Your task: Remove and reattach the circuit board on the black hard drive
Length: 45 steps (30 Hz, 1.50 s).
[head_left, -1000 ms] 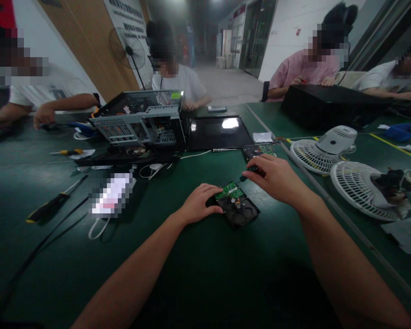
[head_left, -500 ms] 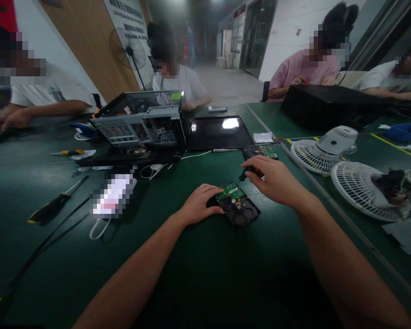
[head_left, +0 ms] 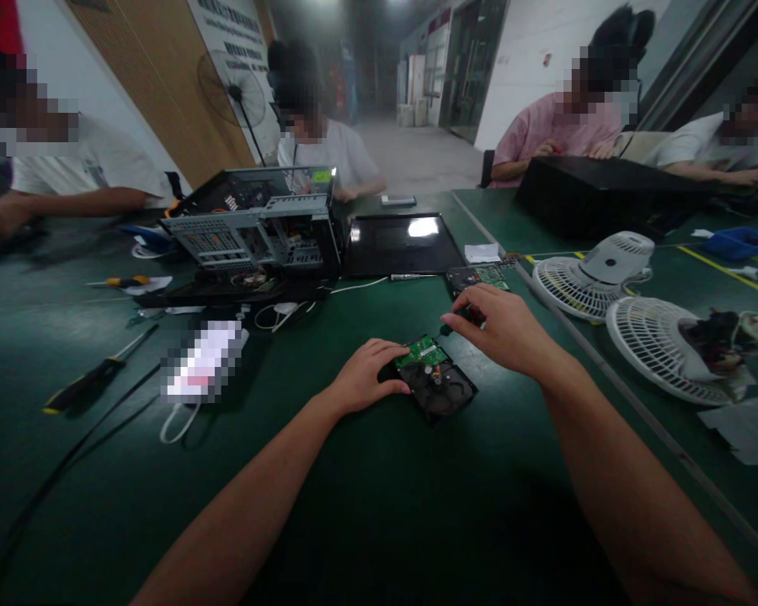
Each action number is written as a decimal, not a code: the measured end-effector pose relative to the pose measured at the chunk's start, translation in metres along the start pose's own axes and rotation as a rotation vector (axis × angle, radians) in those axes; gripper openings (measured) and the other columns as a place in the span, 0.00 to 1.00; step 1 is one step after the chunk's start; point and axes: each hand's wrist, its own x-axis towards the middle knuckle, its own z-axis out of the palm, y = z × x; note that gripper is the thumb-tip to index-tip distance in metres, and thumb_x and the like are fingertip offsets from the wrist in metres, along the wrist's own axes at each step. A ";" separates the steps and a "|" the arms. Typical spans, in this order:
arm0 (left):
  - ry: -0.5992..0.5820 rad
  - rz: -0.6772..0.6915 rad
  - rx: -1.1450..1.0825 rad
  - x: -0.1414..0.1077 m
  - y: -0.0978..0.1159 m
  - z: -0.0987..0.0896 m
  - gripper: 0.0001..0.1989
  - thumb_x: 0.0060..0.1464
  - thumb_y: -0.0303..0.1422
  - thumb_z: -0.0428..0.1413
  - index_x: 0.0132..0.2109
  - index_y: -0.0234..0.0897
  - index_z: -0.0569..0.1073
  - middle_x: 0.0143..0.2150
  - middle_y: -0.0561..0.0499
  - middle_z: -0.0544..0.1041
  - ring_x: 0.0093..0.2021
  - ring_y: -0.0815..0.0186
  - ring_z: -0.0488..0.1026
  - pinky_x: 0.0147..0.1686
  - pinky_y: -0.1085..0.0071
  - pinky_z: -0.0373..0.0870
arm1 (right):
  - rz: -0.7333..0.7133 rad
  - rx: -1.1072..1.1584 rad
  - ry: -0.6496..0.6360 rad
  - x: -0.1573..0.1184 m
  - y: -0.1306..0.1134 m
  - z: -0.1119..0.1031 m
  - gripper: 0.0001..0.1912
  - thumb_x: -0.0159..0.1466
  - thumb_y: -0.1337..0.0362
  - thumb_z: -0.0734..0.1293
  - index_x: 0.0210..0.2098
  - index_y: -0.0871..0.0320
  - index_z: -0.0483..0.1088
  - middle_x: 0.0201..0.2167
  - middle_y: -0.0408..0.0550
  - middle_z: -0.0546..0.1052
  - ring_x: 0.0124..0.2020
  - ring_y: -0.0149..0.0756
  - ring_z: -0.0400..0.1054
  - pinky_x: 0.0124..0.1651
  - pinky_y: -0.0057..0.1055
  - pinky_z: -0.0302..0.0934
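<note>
A hard drive point(head_left: 445, 390) lies on the green table with its green circuit board side up. My left hand point(head_left: 367, 376) grips the drive's left edge, thumb low and fingers along the upper corner. In my right hand point(head_left: 493, 326) is a small dark-handled screwdriver point(head_left: 447, 329), its tip at the upper right corner of the circuit board. The fingers are wrapped round the handle and hide most of it. Just beyond my right hand lies a second hard drive point(head_left: 471, 279), partly covered by the hand.
An opened computer case point(head_left: 253, 240) and a black panel point(head_left: 397, 244) stand beyond my hands. To the left lie a phone point(head_left: 205, 360) and a larger screwdriver point(head_left: 98, 374). White fan parts point(head_left: 663, 349) occupy the right side. Several people sit around the table.
My right hand's fingers have shifted slightly around the screwdriver handle. The left hand and the hard drive keep their places, and the whole view has drifted a little.
</note>
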 end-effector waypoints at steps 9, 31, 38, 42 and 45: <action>0.000 0.002 -0.014 0.000 0.000 0.000 0.33 0.56 0.48 0.65 0.65 0.46 0.68 0.62 0.44 0.73 0.62 0.52 0.67 0.61 0.50 0.66 | -0.048 0.046 -0.064 0.001 -0.003 -0.002 0.12 0.71 0.57 0.63 0.35 0.54 0.73 0.33 0.47 0.77 0.36 0.39 0.70 0.39 0.36 0.61; -0.001 0.003 -0.008 -0.001 -0.002 0.001 0.34 0.55 0.49 0.66 0.65 0.47 0.69 0.62 0.45 0.73 0.62 0.52 0.67 0.61 0.51 0.66 | -0.084 0.043 -0.125 -0.003 0.001 -0.004 0.10 0.69 0.68 0.62 0.48 0.53 0.72 0.47 0.53 0.76 0.47 0.45 0.72 0.51 0.43 0.66; -0.003 0.012 -0.001 -0.001 0.000 0.000 0.34 0.57 0.49 0.64 0.66 0.47 0.68 0.62 0.45 0.73 0.62 0.53 0.66 0.61 0.51 0.65 | -0.033 -0.019 -0.089 0.000 -0.002 -0.002 0.09 0.71 0.61 0.63 0.47 0.56 0.73 0.45 0.55 0.76 0.45 0.46 0.72 0.50 0.43 0.65; -0.016 0.012 0.015 -0.001 -0.001 0.000 0.33 0.57 0.50 0.64 0.66 0.48 0.69 0.62 0.45 0.73 0.62 0.52 0.66 0.61 0.50 0.65 | -0.066 -0.028 -0.042 0.000 -0.001 0.002 0.09 0.71 0.61 0.64 0.47 0.56 0.73 0.46 0.54 0.75 0.46 0.45 0.71 0.50 0.42 0.65; -0.017 0.012 0.021 -0.001 -0.002 0.000 0.32 0.57 0.50 0.64 0.65 0.49 0.69 0.62 0.45 0.73 0.62 0.52 0.66 0.62 0.50 0.65 | -0.052 -0.033 -0.015 0.000 -0.001 0.004 0.07 0.71 0.61 0.64 0.46 0.54 0.72 0.46 0.53 0.75 0.44 0.44 0.71 0.48 0.41 0.65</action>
